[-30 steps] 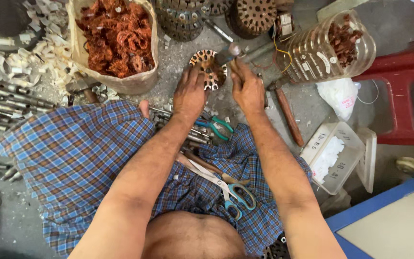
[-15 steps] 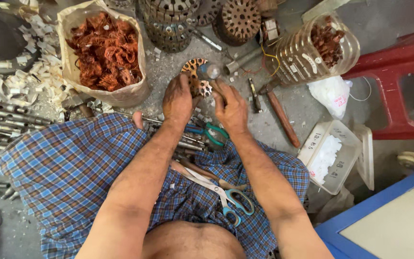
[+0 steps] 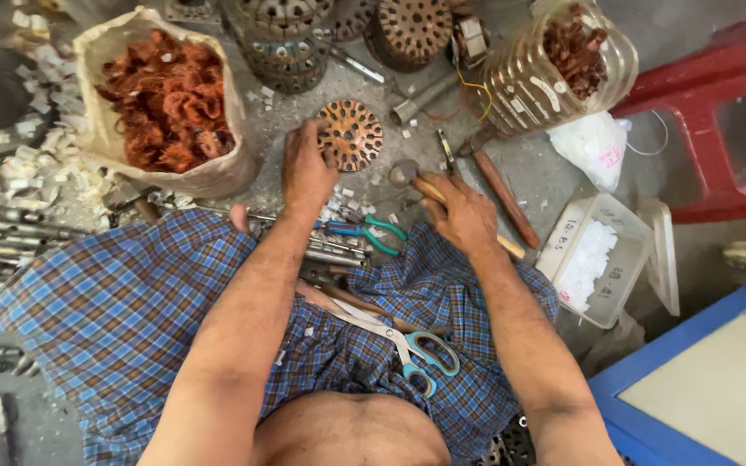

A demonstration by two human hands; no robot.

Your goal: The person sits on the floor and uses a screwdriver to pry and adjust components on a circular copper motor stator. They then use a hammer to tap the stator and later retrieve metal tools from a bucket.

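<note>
Steadying slotted rotor disc (image 3: 350, 135) on floor: left hand (image 3: 306, 173) laid open against disc edge, nothing gripped. Right hand (image 3: 462, 211), just right of disc, grip closed on wooden-handled hammer (image 3: 429, 192). Judged: striking step; aimed blow needed.

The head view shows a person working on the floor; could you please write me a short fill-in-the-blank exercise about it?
1. The left hand touches the round slotted ____ disc.
2. The right hand grips a wooden-handled ____.
3. The scissors lie on the checked ____.
4. The sack holds copper ____.

Missing words: metal; hammer; cloth; wire
</note>
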